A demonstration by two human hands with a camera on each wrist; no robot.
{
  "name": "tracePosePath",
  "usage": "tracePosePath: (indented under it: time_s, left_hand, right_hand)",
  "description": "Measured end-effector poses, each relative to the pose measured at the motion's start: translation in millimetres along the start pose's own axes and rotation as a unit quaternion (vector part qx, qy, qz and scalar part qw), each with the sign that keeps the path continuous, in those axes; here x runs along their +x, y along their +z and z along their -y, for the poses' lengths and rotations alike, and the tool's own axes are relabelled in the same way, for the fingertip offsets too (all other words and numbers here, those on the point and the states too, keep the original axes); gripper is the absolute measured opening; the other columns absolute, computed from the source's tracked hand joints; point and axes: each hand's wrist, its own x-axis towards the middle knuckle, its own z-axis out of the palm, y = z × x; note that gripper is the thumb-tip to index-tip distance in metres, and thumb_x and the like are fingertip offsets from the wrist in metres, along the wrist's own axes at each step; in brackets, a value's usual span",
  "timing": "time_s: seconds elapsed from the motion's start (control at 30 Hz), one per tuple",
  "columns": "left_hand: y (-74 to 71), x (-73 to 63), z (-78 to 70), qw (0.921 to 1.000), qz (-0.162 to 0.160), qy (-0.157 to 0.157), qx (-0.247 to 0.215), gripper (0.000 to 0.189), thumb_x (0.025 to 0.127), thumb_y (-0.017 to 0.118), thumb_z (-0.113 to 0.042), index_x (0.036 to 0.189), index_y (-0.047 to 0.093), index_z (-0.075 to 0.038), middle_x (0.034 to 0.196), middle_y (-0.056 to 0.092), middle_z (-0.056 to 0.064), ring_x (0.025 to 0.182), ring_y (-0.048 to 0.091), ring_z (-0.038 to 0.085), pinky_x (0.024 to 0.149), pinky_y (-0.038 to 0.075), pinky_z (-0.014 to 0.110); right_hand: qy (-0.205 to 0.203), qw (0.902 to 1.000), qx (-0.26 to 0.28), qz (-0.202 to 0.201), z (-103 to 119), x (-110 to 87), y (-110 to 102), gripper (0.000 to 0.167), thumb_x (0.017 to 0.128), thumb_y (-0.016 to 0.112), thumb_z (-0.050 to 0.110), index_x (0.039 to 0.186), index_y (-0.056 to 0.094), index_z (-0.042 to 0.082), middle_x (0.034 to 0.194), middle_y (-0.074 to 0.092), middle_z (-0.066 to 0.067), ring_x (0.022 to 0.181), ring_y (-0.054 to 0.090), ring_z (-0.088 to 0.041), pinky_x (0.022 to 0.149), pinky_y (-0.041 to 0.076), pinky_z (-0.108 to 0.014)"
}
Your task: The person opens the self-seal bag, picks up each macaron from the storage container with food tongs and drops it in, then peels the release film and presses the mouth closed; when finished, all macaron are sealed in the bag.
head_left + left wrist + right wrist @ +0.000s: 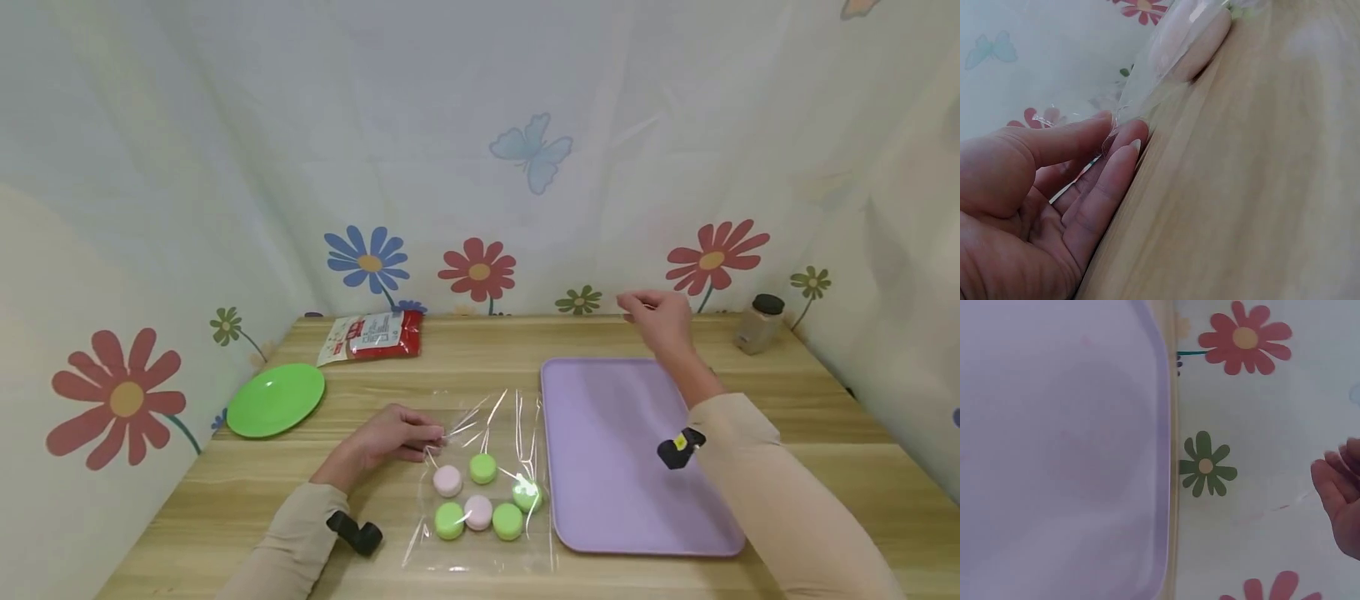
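A clear plastic bag [491, 425] lies flat on the table, with several pink macarons [447, 481] and green macarons [507, 522] showing through it. My left hand [393, 433] pinches the bag's left edge between thumb and fingers; in the left wrist view the film runs from the fingertips [1105, 119] towards a pink macaron [1204, 47]. Raised above the far edge of a lilac tray [615, 467] is my right hand [660, 321], fingers loosely bent. At the right border of the right wrist view, that hand [1344, 494] is partly cut off, and nothing shows in it.
At the left stands a green plate [276, 400]. A red and white packet [375, 335] lies by the back edge, and a jar with a black lid [760, 323] is at the back right. Flower-printed curtain [600, 208] closes off the table's back and sides.
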Motion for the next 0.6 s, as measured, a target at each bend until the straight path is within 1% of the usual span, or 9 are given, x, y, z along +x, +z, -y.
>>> tracePosePath:
  time_s: [0.03, 0.07, 0.13, 0.2, 0.27, 0.33, 0.37, 0.47, 0.6]
  left_hand:
    - [-0.4, -0.3, 0.0, 1.0000, 0.000, 0.001, 0.000, 0.029, 0.095, 0.070, -0.018, 0.113, 0.072, 0.004, 0.103, 0.074, 0.014, 0.088, 0.072, 0.017, 0.072, 0.060, 0.028]
    - [-0.9, -0.3, 0.0, 1.0000, 0.000, 0.002, 0.000, 0.029, 0.096, 0.070, -0.018, 0.114, 0.072, 0.004, 0.103, 0.074, 0.014, 0.088, 0.072, 0.017, 0.072, 0.059, 0.028]
    - [-1.2, -0.2, 0.4, 1.0000, 0.001, 0.002, -0.003, 0.030, 0.096, 0.069, -0.018, 0.115, 0.071, 0.005, 0.103, 0.074, 0.015, 0.088, 0.072, 0.016, 0.072, 0.059, 0.027]
    - [-1.0, 0.1, 0.7, 1.0000, 0.001, 0.002, -0.005, 0.030, 0.096, 0.070, -0.018, 0.115, 0.071, 0.005, 0.103, 0.074, 0.014, 0.087, 0.072, 0.016, 0.072, 0.059, 0.027]
    - [-0.9, 0.5, 0.9, 1.0000, 0.000, 0.003, -0.004, 0.030, 0.095, 0.070, -0.019, 0.114, 0.072, 0.005, 0.103, 0.074, 0.014, 0.087, 0.072, 0.015, 0.072, 0.059, 0.027]
    - [-1.0, 1.0, 1.1, 1.0000, -0.001, 0.002, -0.005, 0.029, 0.095, 0.070, -0.019, 0.113, 0.072, 0.004, 0.102, 0.074, 0.013, 0.087, 0.072, 0.015, 0.072, 0.059, 0.027]
    - [-1.2, 1.1, 1.2, 1.0000, -0.001, 0.003, -0.002, 0.029, 0.095, 0.070, -0.019, 0.113, 0.072, 0.004, 0.102, 0.074, 0.013, 0.087, 0.072, 0.015, 0.072, 0.059, 0.027]
    - [-1.3, 1.3, 1.1, 1.0000, -0.002, 0.000, -0.001, 0.027, 0.095, 0.070, -0.019, 0.112, 0.073, 0.003, 0.102, 0.074, 0.014, 0.087, 0.072, 0.016, 0.072, 0.060, 0.028]
    - [-1.1, 1.2, 0.6, 1.0000, -0.005, -0.004, 0.000, 0.026, 0.095, 0.070, -0.018, 0.112, 0.073, 0.003, 0.102, 0.074, 0.014, 0.088, 0.073, 0.017, 0.072, 0.060, 0.028]
  right_hand:
    - [-0.047, 0.9952, -0.083, 0.025, -1, -6.5, -1, 0.030, 0.098, 0.068, 0.019, 0.117, 0.072, -0.004, 0.107, 0.073, -0.017, 0.094, 0.072, -0.023, 0.074, 0.059, -0.031]
    - [-0.093, 0.9818, -0.156, 0.054, -2, -13.0, -2, 0.030, 0.098, 0.068, 0.019, 0.117, 0.072, -0.003, 0.113, 0.072, -0.019, 0.097, 0.071, -0.026, 0.074, 0.058, -0.033]
    - [-0.167, 0.9402, -0.266, 0.132, -2, -25.3, 0, 0.025, 0.097, 0.067, 0.014, 0.113, 0.074, -0.003, 0.113, 0.071, -0.021, 0.095, 0.070, -0.029, 0.072, 0.058, -0.038]
    - [-0.223, 0.8922, -0.326, 0.219, -4, -35.0, 2, 0.016, 0.094, 0.069, 0.007, 0.104, 0.076, -0.004, 0.104, 0.074, -0.018, 0.085, 0.071, -0.025, 0.068, 0.058, -0.036]
    - [-0.247, 0.8467, -0.371, 0.291, -7, -42.6, 3, 0.009, 0.092, 0.070, 0.004, 0.090, 0.077, -0.001, 0.086, 0.073, -0.010, 0.072, 0.064, -0.015, 0.064, 0.056, -0.031]
    - [-0.260, 0.8140, -0.391, 0.342, -11, -47.4, 3, 0.009, 0.090, 0.071, 0.002, 0.083, 0.077, 0.001, 0.078, 0.071, -0.002, 0.068, 0.058, -0.008, 0.062, 0.052, -0.027]
    - [-0.268, 0.8039, -0.393, 0.357, -14, -48.9, 2, 0.011, 0.090, 0.071, 0.000, 0.080, 0.076, 0.000, 0.075, 0.069, 0.000, 0.067, 0.055, -0.006, 0.061, 0.051, -0.026]
    - [-0.262, 0.7923, -0.399, 0.380, -21, -52.6, 0, 0.016, 0.090, 0.070, -0.002, 0.074, 0.072, -0.001, 0.068, 0.065, 0.000, 0.065, 0.048, -0.006, 0.060, 0.046, -0.026]
    - [-0.231, 0.7994, -0.397, 0.387, -26, -56.1, -2, 0.013, 0.091, 0.072, 0.007, 0.083, 0.076, -0.002, 0.078, 0.071, -0.004, 0.072, 0.059, -0.012, 0.068, 0.054, -0.031]
